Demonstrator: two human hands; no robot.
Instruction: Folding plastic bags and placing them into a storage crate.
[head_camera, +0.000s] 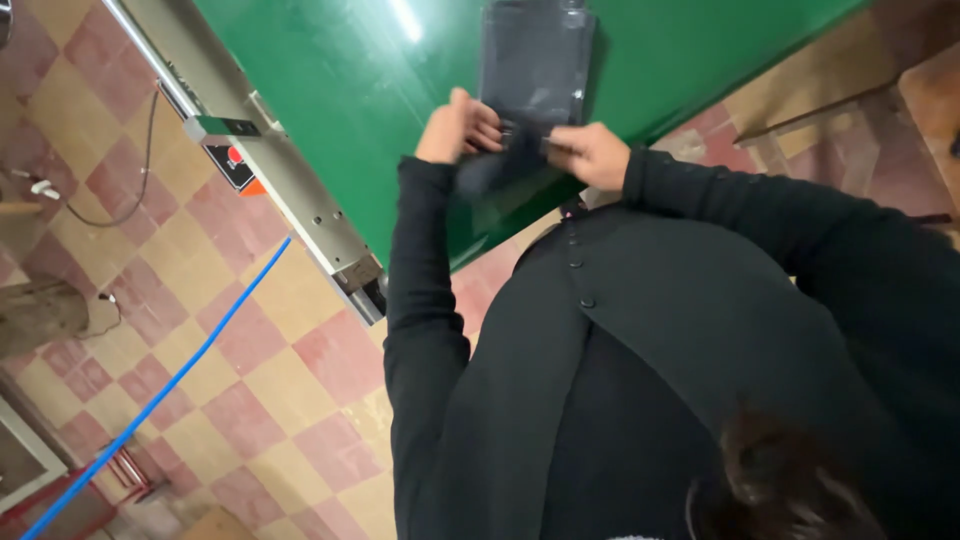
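Both arms, in black sleeves, are reaching up toward the upper middle of the frame, bent at the elbows. The left hand (458, 126) is curling its fingers around the lower left corner of a dark garment in a clear plastic bag (534, 62). The right hand (590, 155) is gripping the lower right edge of the same bag, with the knuckles turning toward the camera.

The fingertips of both hands are hiding under the dark material, so it is hard to see how tight the grasp is. The top of the bag is cut off by the frame edge.

The bag is lying on the green table (330, 90), its lower edge between the two hands and the rest extending above the fingers.
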